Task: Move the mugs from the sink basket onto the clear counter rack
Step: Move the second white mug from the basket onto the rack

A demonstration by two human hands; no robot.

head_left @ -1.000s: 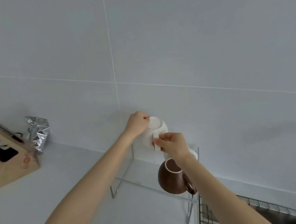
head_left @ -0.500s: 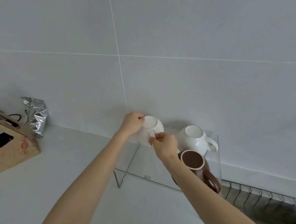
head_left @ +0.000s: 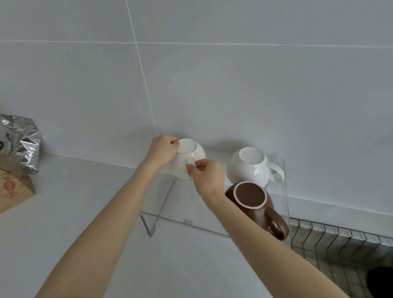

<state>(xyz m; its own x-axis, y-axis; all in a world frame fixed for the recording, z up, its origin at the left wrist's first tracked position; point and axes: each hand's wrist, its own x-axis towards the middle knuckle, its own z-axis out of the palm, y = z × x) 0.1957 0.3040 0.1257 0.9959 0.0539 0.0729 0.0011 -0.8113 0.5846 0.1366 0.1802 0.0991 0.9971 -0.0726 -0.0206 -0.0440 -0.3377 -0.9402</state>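
A round white mug sits upside down at the back left of the clear counter rack. My left hand grips its far side and my right hand pinches its handle. A second white mug stands upside down at the back right of the rack, handle to the right. In front of it is a brown mug, also upside down, its handle toward me. The wire sink basket lies at the lower right with a black mug in it, partly cut off by the frame edge.
A crumpled silver foil bag and a brown paper bag stand on the white counter at the far left. The tiled wall rises directly behind the rack.
The view has tilted down and right, so the sink basket and the black mug now show. Both hands stay on the white mug at the rack's back left.
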